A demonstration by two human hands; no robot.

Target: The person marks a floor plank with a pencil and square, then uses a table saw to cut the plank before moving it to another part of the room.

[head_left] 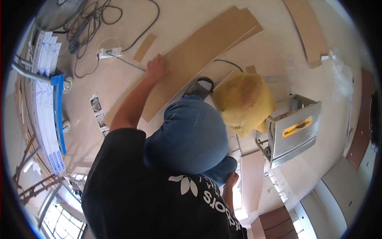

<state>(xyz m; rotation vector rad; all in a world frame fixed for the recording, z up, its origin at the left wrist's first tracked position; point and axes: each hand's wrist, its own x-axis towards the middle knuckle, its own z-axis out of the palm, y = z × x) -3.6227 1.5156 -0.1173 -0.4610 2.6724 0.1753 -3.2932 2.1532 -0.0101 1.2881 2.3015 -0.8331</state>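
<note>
My left hand [156, 66] rests on a long brown board [211, 36], fingers apart on its upper face near the far edge. The board lies on the floor beside my foot in a dark shoe [195, 88]. My right hand [231, 178] is low on the right beside my bent leg, fingers curled; what they hold, if anything, is hidden. Just right of my knee sit a crumpled yellow bag or cover [240, 99] and a metal machine [302, 127] with a yellow plate. A small brown offcut [145, 47] lies beyond my left hand.
A white power strip [110, 53] and tangled cables lie upper left, beside a wheeled trolley [57, 111] with stacked white panels [43, 107]. Another brown board [306, 28] lies upper right. Pale cabinets or panels [334, 191] stand at the lower right rim.
</note>
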